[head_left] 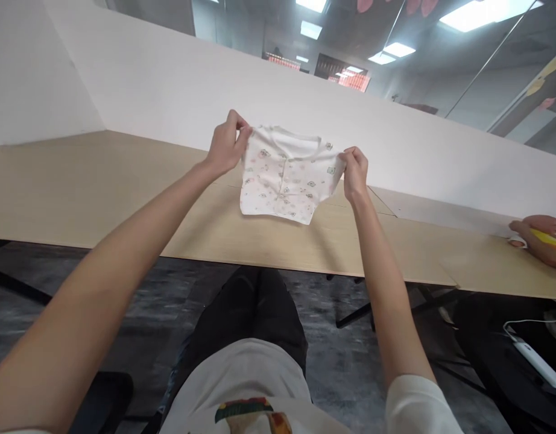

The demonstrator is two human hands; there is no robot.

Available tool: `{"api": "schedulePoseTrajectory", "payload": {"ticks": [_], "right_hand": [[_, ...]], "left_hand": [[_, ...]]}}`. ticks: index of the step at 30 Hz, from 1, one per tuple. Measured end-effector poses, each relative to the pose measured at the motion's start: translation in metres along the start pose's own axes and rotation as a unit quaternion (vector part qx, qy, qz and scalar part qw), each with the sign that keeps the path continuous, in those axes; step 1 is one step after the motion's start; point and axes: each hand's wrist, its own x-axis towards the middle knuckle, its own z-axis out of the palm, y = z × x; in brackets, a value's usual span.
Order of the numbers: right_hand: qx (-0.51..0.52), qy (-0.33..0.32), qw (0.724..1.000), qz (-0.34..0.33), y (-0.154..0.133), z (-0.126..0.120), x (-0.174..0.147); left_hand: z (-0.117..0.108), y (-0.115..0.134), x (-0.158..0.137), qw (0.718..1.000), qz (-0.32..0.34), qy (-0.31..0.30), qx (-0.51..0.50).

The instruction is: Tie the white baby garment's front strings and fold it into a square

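A small white baby shirt point(289, 178) with a faint printed pattern and a front placket is stretched out in the air above the table. My left hand point(228, 141) pinches it at the left shoulder or sleeve end. At the other side, my right hand point(356, 172) has its fingers closed on the right sleeve. The neckline faces up, and the lower hem hangs free over the tabletop. Cloth and fingers hide the exact grip points.
The light wood table point(101, 187) runs along a low white wall point(164, 78) with glass above. At the far right lie another person's arm point(538, 241) and a yellow item point(549, 240). A white power bank point(540, 363) with a cable rests on a black chair point(486, 337).
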Motion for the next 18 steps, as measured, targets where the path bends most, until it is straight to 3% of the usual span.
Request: {"api": "schedulePoseTrajectory", "payload": {"ticks": [4,7,9,11,14,18], "right_hand": [[-0.031,-0.031,0.999,-0.017,-0.001,-0.012,0.015],[-0.132,-0.074,0.988,0.038,0.022,0.003,0.0],[-0.237,-0.128,0.959,0.087,0.042,0.021,-0.018],[-0.339,-0.195,0.912,0.127,0.062,0.041,-0.038],[-0.414,-0.268,0.853,0.172,0.09,0.064,-0.064],[-0.389,-0.316,0.839,0.211,0.117,0.063,-0.085]], "left_hand": [[-0.006,0.003,0.014,0.997,0.038,-0.018,0.065],[0.012,-0.019,-0.001,0.986,0.009,-0.085,0.14],[0.031,-0.039,-0.021,0.968,-0.033,-0.161,0.191],[0.051,-0.059,-0.045,0.941,-0.095,-0.23,0.228],[0.073,-0.085,-0.079,0.888,-0.171,-0.321,0.28],[0.07,-0.119,-0.108,0.851,-0.207,-0.375,0.305]]}}
